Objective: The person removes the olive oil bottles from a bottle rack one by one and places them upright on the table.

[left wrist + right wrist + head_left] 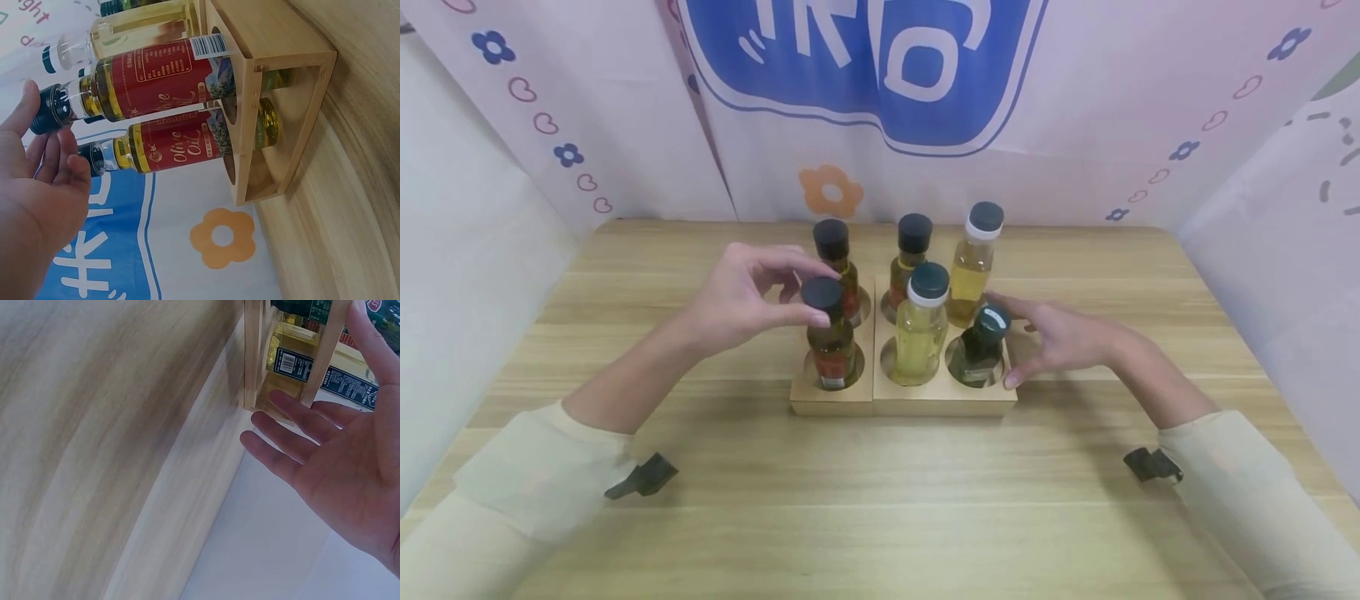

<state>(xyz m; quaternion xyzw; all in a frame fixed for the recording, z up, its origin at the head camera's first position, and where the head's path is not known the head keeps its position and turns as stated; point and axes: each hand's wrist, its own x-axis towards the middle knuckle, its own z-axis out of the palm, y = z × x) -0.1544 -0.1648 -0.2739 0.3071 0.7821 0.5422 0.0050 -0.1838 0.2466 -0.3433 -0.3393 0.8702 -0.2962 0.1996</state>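
My left hand (741, 300) pinches the black cap of the front-left olive oil bottle (162, 78), thumb on one side and fingers on the other. That red-labelled bottle stands in a round hole of a narrow wooden rack (250, 156), in front of a second olive oil bottle (181, 140). Beside it is a wider wooden rack (940, 406). My right hand (1063, 337) is at that rack's right side, thumb by the front corner, fingers extended. A dark green bottle (979, 354) stands in the nearest hole, partly hidden in the right wrist view.
The wider rack also holds a pale yellow oil bottle (917, 337) in front, with a black-capped bottle (914, 237) and a taller amber oil bottle (972, 275) behind. A printed curtain (760, 150) hangs along the back edge of the wooden table (820, 500).
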